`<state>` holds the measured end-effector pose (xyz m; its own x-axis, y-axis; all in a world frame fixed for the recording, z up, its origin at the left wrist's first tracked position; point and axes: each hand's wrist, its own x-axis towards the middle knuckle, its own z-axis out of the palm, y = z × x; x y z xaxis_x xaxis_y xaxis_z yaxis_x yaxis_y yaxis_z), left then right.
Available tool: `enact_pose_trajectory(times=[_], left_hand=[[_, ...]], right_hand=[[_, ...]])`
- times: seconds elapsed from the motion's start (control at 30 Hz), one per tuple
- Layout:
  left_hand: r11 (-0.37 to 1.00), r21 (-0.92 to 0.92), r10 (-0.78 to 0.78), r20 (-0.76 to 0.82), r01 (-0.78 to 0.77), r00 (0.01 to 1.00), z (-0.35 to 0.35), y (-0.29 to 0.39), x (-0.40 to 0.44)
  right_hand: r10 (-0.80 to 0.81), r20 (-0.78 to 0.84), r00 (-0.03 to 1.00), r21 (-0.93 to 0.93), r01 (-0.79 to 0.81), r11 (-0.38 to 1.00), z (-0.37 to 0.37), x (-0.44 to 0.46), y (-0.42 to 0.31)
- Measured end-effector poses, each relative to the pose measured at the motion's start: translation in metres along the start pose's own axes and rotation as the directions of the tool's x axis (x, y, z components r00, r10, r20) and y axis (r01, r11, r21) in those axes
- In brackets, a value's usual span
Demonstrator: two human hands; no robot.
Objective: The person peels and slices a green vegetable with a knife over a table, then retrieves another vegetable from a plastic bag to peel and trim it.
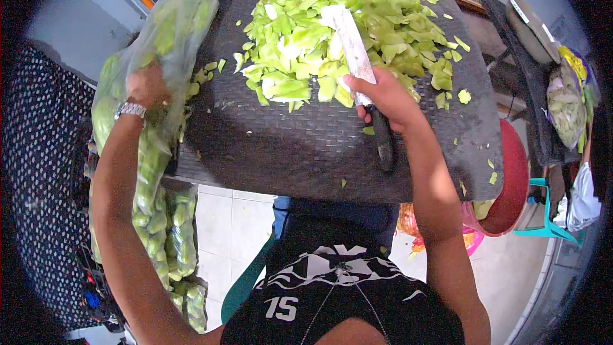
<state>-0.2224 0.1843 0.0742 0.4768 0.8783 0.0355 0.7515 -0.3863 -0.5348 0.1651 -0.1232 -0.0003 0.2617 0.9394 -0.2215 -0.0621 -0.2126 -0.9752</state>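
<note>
My left hand (pixel 148 84), with a watch on the wrist, is closed on the clear plastic bag (pixel 185 32) at the table's left edge. Long green produce fills this tall bag; its exact kind I cannot make out. In my right hand (pixel 386 96) is a large knife (pixel 353 51), gripped where the blade meets the black handle. Its wide, smeared blade points away from me, over a big heap of thin green slices (pixel 287 57) on the dark woven-pattern table (pixel 274 147).
Loose slices lie scattered near the table's right edge. A red tub (pixel 507 179) stands on the floor at the right, beside a teal stool (pixel 546 217). More bagged green produce (pixel 183 236) is below on the left. Several bags (pixel 565 105) hang at the far right.
</note>
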Motion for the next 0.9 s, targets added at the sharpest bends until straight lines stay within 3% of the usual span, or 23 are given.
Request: enact_pose_trajectory(times=[0.07,0.2,0.3,0.37,0.4,0.43,0.47,0.5,0.57,0.63,0.7,0.73,0.83,0.87,0.9], left_hand=[[0.998,-0.056,-0.034,-0.049,0.031,0.998,-0.017,0.034,0.021],[0.984,-0.178,-0.008,-0.113,-0.012,0.994,-0.066,0.079,0.036],[0.945,-0.327,-0.101,-0.258,0.011,0.961,-0.111,0.087,0.025],[0.756,-0.651,-0.215,-0.349,-0.071,0.912,-0.135,0.084,0.006],[0.621,-0.774,-0.288,-0.374,-0.125,0.882,-0.141,0.083,-0.004],[0.217,-0.950,-0.291,-0.282,-0.224,0.914,-0.131,0.090,-0.008],[-0.234,-0.934,-0.252,-0.209,-0.269,0.945,-0.108,0.103,-0.007],[-0.640,-0.730,-0.176,-0.164,-0.240,0.971,-0.089,0.119,-0.007],[-0.953,-0.304,0.029,-0.107,-0.005,0.994,-0.076,0.171,-0.031],[-0.970,-0.108,0.219,0.014,0.219,0.976,-0.071,0.207,-0.047],[-0.955,0.006,0.295,0.100,0.296,0.950,-0.076,0.230,-0.059],[-0.944,0.031,0.329,0.060,0.328,0.942,-0.084,0.233,-0.065],[-0.962,0.212,0.148,-0.137,0.175,0.980,-0.090,0.252,-0.078],[-0.972,0.146,0.144,-0.240,0.182,0.960,-0.090,0.254,-0.085],[-0.986,-0.027,0.166,-0.245,0.164,0.955,-0.092,0.254,-0.094]], right_hand=[[0.022,0.014,1.000,-0.059,-0.021,0.998,-0.005,0.006,0.006],[0.028,-0.040,0.999,0.031,-0.026,0.999,-0.011,0.001,-0.001],[-0.008,-0.080,0.997,0.100,0.016,0.995,-0.012,0.002,-0.002],[0.005,-0.104,0.995,0.136,0.009,0.991,-0.016,0.003,-0.004],[-0.016,-0.112,0.994,0.184,0.037,0.982,-0.018,0.006,0.000],[-0.044,-0.124,0.991,0.231,0.072,0.970,-0.022,0.007,0.003],[-0.056,-0.123,0.991,0.340,0.095,0.935,-0.026,0.009,0.006],[-0.052,-0.159,0.986,0.451,0.120,0.884,-0.026,0.008,0.002],[-0.029,-0.229,0.973,0.644,0.174,0.745,-0.027,0.007,-0.007],[-0.028,-0.160,0.987,0.704,0.134,0.698,-0.045,0.013,0.006],[-0.025,-0.046,0.999,0.737,0.051,0.674,-0.064,0.024,0.018],[-0.033,-0.081,0.996,0.754,0.083,0.651,-0.064,0.022,0.015],[-0.033,-0.177,0.984,0.798,0.163,0.580,-0.059,0.010,0.003],[-0.023,-0.200,0.980,0.807,0.178,0.564,-0.055,0.007,0.000],[-0.012,-0.223,0.975,0.815,0.194,0.546,-0.052,0.007,-0.003]])
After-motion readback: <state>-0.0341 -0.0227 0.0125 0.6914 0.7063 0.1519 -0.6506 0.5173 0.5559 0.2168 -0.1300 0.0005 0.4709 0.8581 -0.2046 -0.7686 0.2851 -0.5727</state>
